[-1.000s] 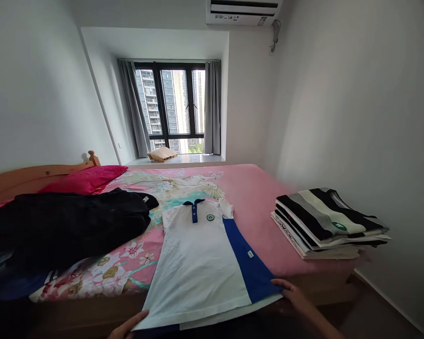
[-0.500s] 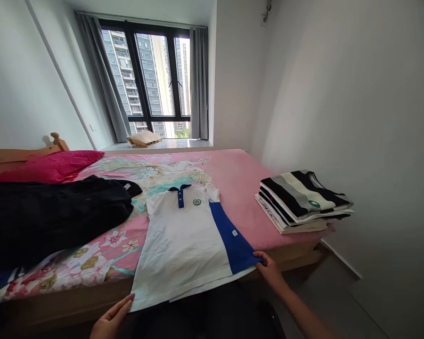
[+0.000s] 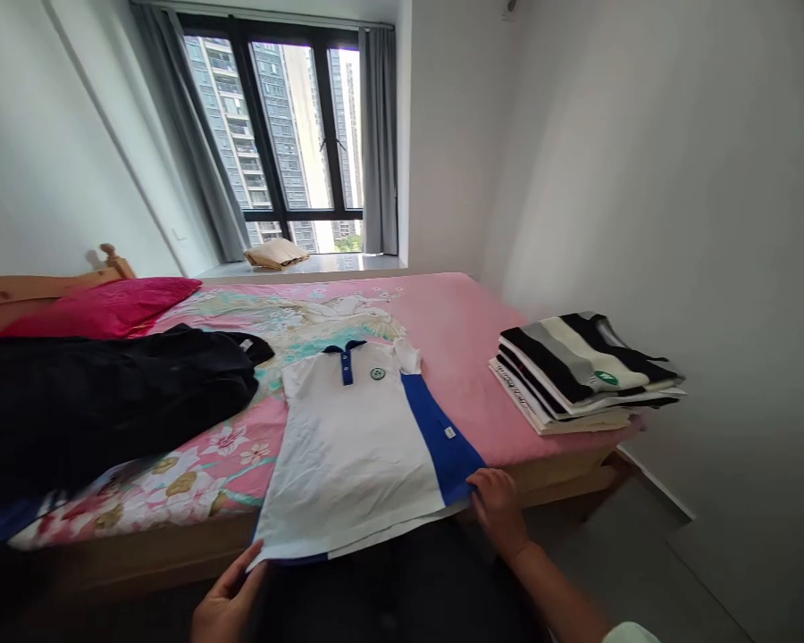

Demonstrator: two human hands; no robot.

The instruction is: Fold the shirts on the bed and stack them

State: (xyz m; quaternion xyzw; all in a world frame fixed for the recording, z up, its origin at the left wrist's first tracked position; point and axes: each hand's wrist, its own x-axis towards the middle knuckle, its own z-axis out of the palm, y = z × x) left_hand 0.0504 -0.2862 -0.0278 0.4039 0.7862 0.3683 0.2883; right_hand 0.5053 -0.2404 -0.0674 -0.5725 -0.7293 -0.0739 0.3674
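A white polo shirt (image 3: 355, 455) with a navy collar, a blue side panel and a small round green badge lies face up on the bed, its collar toward the window. Its hem reaches over the bed's near edge. My left hand (image 3: 228, 594) is closed on the hem's left corner, thumb and fingers pinching the cloth. At the opposite corner, my right hand (image 3: 499, 509) is closed on the bottom of the blue panel, fingers curled over it. Between the hands the hem is stretched, with a strip of blue showing under its left part.
Dark clothes (image 3: 113, 402) are heaped on the bed's left side, before a magenta pillow (image 3: 107, 304). A stack of folded shirts (image 3: 582, 366), striped on top, sits at the right edge. The pink floral bedsheet (image 3: 456, 313) spreads beneath. A beige folded item (image 3: 276, 253) rests on the windowsill.
My left hand has shifted slightly right and my right hand slightly left and up, so the hem's corners are closer together. My right fingers have curled further over the cloth. The view has tilted a little.
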